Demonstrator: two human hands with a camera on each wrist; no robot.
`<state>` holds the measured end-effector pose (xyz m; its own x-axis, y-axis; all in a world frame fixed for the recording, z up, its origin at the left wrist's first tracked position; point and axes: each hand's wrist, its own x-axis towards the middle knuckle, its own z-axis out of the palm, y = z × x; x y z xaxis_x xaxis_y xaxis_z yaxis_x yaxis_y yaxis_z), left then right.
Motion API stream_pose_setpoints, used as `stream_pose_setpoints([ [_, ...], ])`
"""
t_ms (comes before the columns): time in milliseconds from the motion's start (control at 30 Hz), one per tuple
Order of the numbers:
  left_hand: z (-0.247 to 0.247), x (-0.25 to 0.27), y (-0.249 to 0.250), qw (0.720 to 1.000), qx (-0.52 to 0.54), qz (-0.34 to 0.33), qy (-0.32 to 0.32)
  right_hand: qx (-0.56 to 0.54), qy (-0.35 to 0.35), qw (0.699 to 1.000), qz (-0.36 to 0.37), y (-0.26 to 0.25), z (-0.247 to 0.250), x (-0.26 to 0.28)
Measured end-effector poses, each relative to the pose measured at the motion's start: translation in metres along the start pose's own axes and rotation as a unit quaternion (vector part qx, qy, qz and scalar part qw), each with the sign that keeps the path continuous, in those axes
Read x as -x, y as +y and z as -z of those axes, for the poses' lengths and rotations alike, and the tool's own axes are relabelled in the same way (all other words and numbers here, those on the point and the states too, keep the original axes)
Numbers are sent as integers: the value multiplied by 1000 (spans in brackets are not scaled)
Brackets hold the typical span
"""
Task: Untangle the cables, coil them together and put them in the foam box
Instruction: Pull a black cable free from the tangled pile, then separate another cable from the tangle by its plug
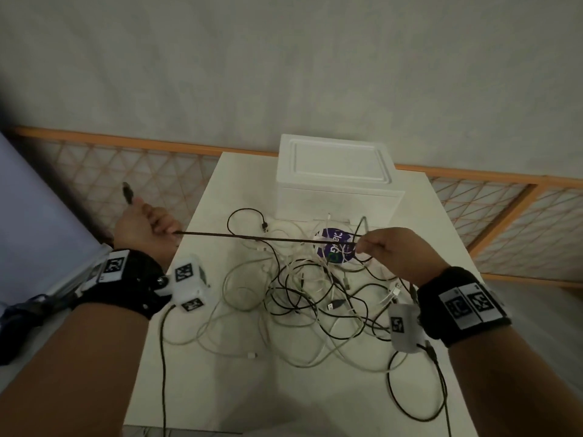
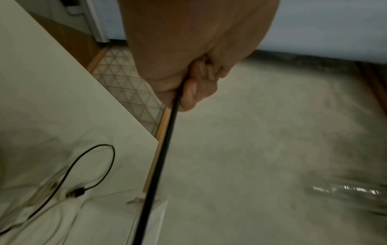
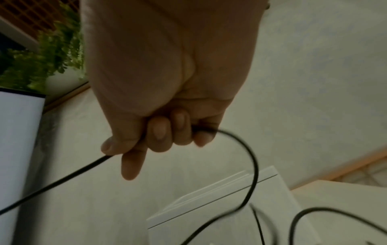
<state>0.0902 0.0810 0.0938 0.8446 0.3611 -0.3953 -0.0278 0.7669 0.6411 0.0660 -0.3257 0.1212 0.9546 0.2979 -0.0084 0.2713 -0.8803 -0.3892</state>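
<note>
A black cable (image 1: 268, 238) is stretched taut between my two hands above the table. My left hand (image 1: 148, 228) grips it in a fist off the table's left edge, and its plug end (image 1: 127, 192) sticks up past the thumb. My right hand (image 1: 383, 250) pinches the same cable (image 3: 62, 179) over the tangle, with the rest looping down. A tangle of black and white cables (image 1: 315, 298) lies spread on the white table (image 1: 220, 184). The white foam box (image 1: 337, 181) stands at the table's far side with its lid on.
A purple round label or disc (image 1: 334, 247) lies under the cables near the box. A wooden lattice fence (image 1: 126, 165) runs behind the table. A black cable loop (image 1: 416, 386) hangs near the table's front right. Grey floor lies left of the table (image 2: 251, 149).
</note>
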Motion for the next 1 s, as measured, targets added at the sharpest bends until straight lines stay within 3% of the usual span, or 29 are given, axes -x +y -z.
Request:
stream_pose_setpoints([
  [167,24,-16,-1,996,-60,2,64,97,10,993,-72,14,3,12],
  [200,21,-14,-11,989,-129,0,75,140,19,986,-95,12,0,11],
  [267,3,0,-36,948,-311,-20,58,224,28,970,-94,4,-8,7],
  [333,-24,24,-69,896,-435,-71,-46,285,28,957,-35,-12,-16,-1],
  [400,-55,56,-102,815,-536,-110,-191,314,25,949,20,-35,-20,-9],
  [467,-80,83,-127,741,-596,-97,-293,332,50,939,71,-52,-23,-15],
  [567,-97,97,-149,707,-608,-94,-348,338,121,926,121,-52,-22,-23],
  [667,-90,84,-146,646,-674,-138,-330,303,110,934,150,-22,-19,-23],
  [700,-84,77,-138,634,-693,-144,-311,265,98,951,125,-8,-12,-20],
  [800,-49,43,-107,634,-725,-159,-216,182,57,981,30,50,21,-5],
  [867,-25,26,-95,621,-750,-162,-162,210,37,977,12,76,35,2],
  [1000,-28,30,-115,534,-825,-140,-118,353,17,934,51,66,26,-8],
])
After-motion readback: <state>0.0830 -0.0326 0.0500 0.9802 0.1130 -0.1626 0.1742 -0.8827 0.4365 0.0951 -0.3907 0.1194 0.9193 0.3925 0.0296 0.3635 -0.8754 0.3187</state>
